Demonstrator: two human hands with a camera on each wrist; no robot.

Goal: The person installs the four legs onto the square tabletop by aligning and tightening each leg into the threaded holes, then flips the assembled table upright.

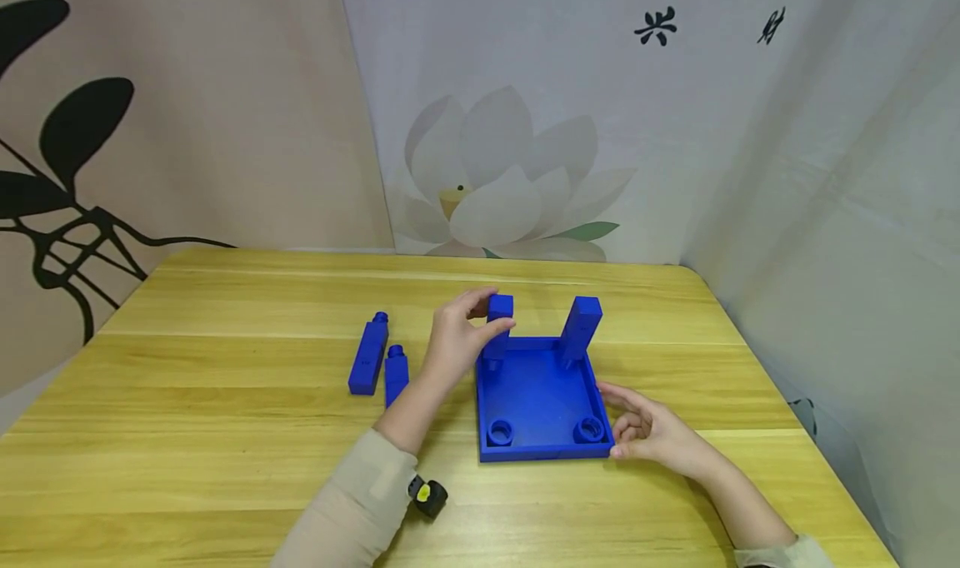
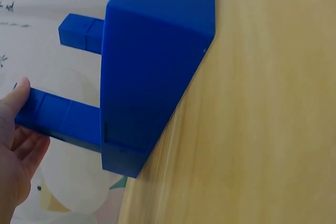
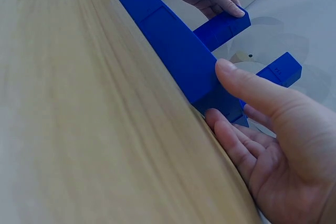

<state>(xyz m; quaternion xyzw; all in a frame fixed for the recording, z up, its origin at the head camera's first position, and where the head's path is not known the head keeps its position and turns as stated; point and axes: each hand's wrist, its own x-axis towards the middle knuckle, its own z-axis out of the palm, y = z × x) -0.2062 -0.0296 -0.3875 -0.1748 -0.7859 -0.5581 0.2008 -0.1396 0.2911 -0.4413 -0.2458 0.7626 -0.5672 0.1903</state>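
A square blue tray (image 1: 540, 401) with raised walls and round corner sockets lies on the table. My left hand (image 1: 459, 335) grips the top of a blue square leg (image 1: 497, 345) that stands upright at the tray's far left corner, thumb on one side and fingers behind. Another blue leg (image 1: 580, 328) stands at the far right corner, a little tilted. The near left socket (image 1: 500, 433) and near right socket (image 1: 588, 430) show open rings. With thumb and fingers, my right hand (image 3: 273, 145) holds the tray's right side by the near corner.
Left of the tray lie a longer-looking blue leg (image 1: 368, 356) and another blue leg (image 1: 397, 375), both with round necked ends pointing away; my left forearm partly covers the second. A printed curtain (image 1: 525, 68) hangs behind the wooden table (image 1: 225, 435).
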